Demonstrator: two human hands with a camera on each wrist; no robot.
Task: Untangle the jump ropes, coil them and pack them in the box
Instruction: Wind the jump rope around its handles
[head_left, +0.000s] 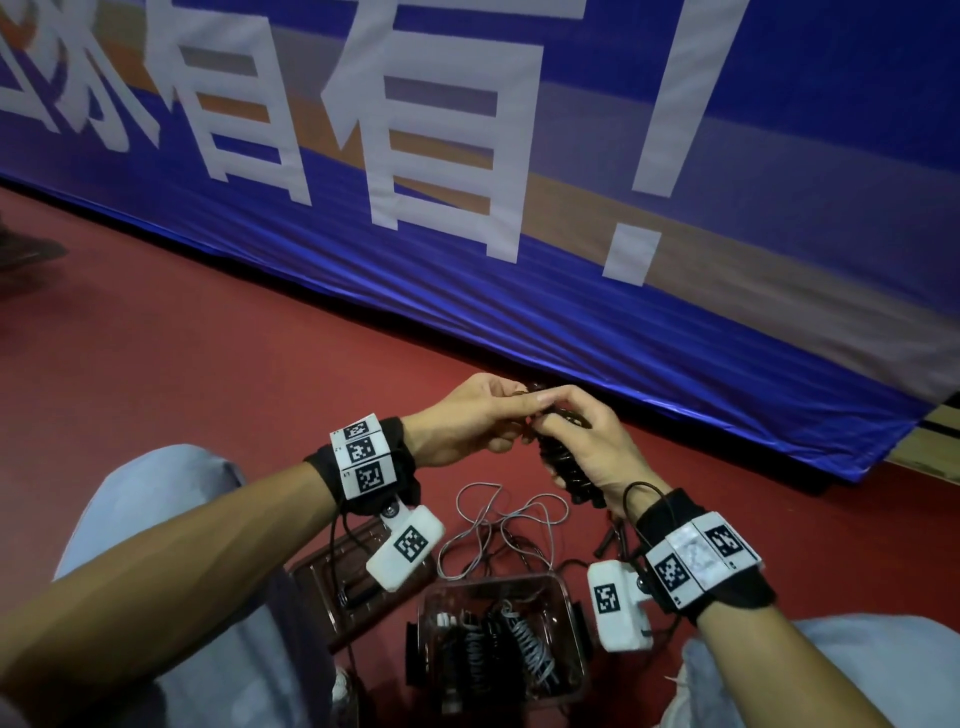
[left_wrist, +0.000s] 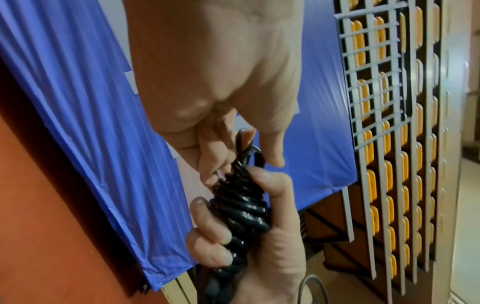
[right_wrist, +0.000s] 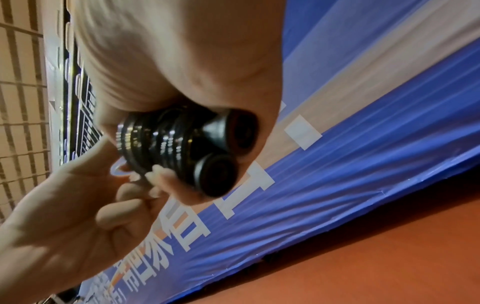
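A black jump rope (head_left: 563, 465), wound tightly round its two handles, hangs above the floor. My right hand (head_left: 592, 447) grips this bundle around its middle. In the right wrist view both round handle ends (right_wrist: 223, 156) stick out of the fist. My left hand (head_left: 467, 415) pinches the rope's loose end (left_wrist: 242, 144) at the top of the bundle (left_wrist: 241, 207). Below stands the clear box (head_left: 574, 618), holding coiled black and grey ropes (head_left: 524, 644). A loose grey rope (head_left: 483, 519) lies tangled on the floor behind the box.
The box's lid (head_left: 322, 582) lies on the red floor to the left of the box. A blue banner (head_left: 519, 312) hangs down to the floor just behind my hands. My knees in pale trousers flank the box. Someone's shoe (head_left: 26, 249) is at the far left.
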